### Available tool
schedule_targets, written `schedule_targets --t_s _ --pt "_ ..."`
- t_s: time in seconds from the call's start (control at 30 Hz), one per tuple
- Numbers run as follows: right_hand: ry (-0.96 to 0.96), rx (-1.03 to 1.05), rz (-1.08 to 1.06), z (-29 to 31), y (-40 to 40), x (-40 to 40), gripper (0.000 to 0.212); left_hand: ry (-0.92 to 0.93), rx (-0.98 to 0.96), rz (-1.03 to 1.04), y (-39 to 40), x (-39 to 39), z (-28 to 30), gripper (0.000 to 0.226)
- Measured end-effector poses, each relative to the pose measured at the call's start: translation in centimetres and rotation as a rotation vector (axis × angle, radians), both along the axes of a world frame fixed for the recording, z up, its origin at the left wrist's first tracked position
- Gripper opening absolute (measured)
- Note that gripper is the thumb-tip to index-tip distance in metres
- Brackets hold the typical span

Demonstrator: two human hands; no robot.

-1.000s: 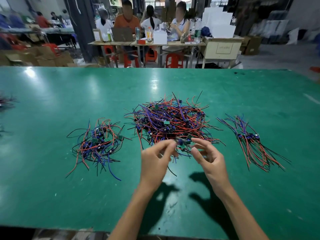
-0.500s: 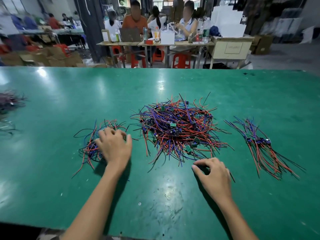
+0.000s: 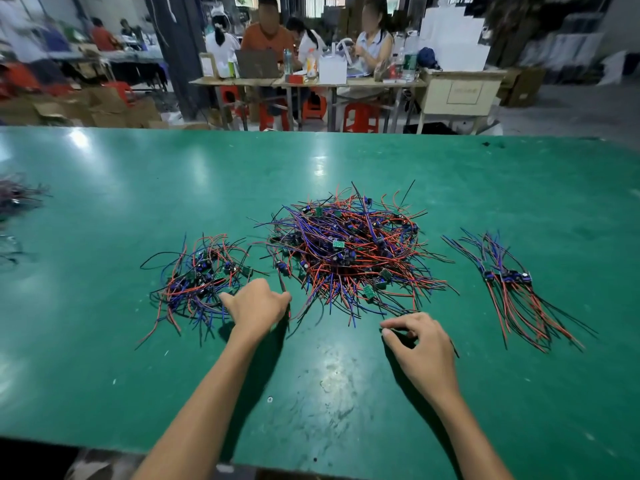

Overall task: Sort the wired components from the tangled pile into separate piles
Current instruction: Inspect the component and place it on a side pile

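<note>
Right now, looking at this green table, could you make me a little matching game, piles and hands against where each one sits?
Things:
1. big tangled pile
2. neat small pile
3. loose small pile
4. right hand

Places:
A. far right of the table
B. by the left hand
C. table centre
D. just below the big pile's near edge

Pairs: 1-C, 2-A, 3-B, 4-D

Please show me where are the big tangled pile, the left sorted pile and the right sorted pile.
big tangled pile (image 3: 349, 251): head view, on its dense middle.
left sorted pile (image 3: 199, 277): head view, on its centre wires.
right sorted pile (image 3: 512, 277): head view, on its blue components.
</note>
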State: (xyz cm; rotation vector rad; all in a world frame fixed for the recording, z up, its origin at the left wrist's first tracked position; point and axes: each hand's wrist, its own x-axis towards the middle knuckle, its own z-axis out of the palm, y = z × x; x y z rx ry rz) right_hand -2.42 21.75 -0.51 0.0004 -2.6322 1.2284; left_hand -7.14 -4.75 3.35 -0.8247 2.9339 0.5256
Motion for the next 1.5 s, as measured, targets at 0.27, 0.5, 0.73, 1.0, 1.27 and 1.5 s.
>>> schedule_targets --t_s 0.27,0.5,0.73,1.0,1.27,1.5 --pt "-0.405 -0.429 0.316 2.6 -5.4 0.4 0.027 0.266 0.528 -0.138 3.9 5.9 2.3 0.039" --pt "-0.725 -0.613 0.376 3.6 -8.1 -1.4 0.045 0.182 0.574 -0.339 5.2 7.7 1.5 0.028" --pt "-0.588 -0.622 0.545 2.6 -7.1 -0.6 0.019 0.153 0.876 -0.192 3.4 7.5 1.7 0.055" --pt "0.065 -0.138 0.459 2.4 -5.2 0.1 0.021 0.442 1.120 -0.119 5.4 7.3 0.5 0.029" --pt "0.049 -0.212 0.328 0.0 -4.8 2.4 0.028 0.491 1.216 -0.129 5.7 7.3 -0.5 0.030" --pt "-0.135 -0.737 0.157 0.4 -3.8 2.4 0.039 0.576 1.478 0.058 4.1 6.8 0.4 0.028"
